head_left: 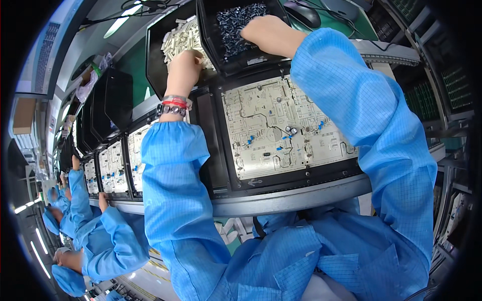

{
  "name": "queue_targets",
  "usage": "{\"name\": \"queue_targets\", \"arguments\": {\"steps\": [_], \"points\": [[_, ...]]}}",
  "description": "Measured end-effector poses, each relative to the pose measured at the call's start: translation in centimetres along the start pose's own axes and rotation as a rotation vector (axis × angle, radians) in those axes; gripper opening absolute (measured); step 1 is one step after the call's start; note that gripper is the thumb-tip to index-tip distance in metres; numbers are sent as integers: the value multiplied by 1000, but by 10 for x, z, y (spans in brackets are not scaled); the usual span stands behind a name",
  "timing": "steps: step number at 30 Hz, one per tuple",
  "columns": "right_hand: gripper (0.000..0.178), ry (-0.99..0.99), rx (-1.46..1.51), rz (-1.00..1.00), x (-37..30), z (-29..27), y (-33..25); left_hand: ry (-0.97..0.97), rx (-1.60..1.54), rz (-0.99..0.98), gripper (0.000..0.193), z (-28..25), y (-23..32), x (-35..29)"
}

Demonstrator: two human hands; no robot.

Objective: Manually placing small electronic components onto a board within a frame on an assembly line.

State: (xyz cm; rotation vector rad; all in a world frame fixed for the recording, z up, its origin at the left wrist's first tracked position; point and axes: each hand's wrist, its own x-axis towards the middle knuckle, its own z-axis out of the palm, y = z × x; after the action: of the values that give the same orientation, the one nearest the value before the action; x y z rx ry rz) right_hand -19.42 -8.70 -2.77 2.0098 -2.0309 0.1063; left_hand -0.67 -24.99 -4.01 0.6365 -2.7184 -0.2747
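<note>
My left hand [184, 70], a bracelet and a red band on its wrist, is in a black bin [155, 65] of small white connector-like parts [182, 37]. Its fingers curl closed at the near right side of the heap; what they hold is hidden. My right hand [273, 35] dips into the neighbouring black bin [205, 30] of small dark blue-black components [235, 22]. Those fingers are bent together against the heap, their tips mostly out of sight. Below both hands a pale circuit board [251, 113] with blue and black components lies in a black carrier frame [227, 170].
A metal rail [296, 193] runs along the near edge. More boards [113, 165] line up to the left, beside black bins [113, 95]. Co-workers in blue [110, 241] work there. A computer mouse [304, 15] and cables lie behind the dark-parts bin. A monitor [42, 45] stands far left.
</note>
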Motion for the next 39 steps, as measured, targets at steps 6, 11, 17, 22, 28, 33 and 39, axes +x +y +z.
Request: {"name": "queue_targets", "arguments": {"steps": [6,11,17,22,28,33,39], "points": [[15,416,198,-6,1,7,8,96,137,-63,11,12,-3,9],[9,494,395,-118,-27,-35,15,119,230,-77,8,11,-13,5],[13,287,650,-71,-118,-57,5,211,129,-33,15,-15,-5,2],[11,109,827,-5,-183,-42,-23,195,-607,-123,20,-42,19,-11],[11,2,799,-18,-224,-32,-46,19,-1289,-117,24,-63,128,-66],[11,-7,735,-29,-229,-26,-49,-83,-1425,-89,32,-46,167,-93],[11,-3,756,-27,-230,-24,-50,-193,-1464,-287,26,-37,195,-114]]}}
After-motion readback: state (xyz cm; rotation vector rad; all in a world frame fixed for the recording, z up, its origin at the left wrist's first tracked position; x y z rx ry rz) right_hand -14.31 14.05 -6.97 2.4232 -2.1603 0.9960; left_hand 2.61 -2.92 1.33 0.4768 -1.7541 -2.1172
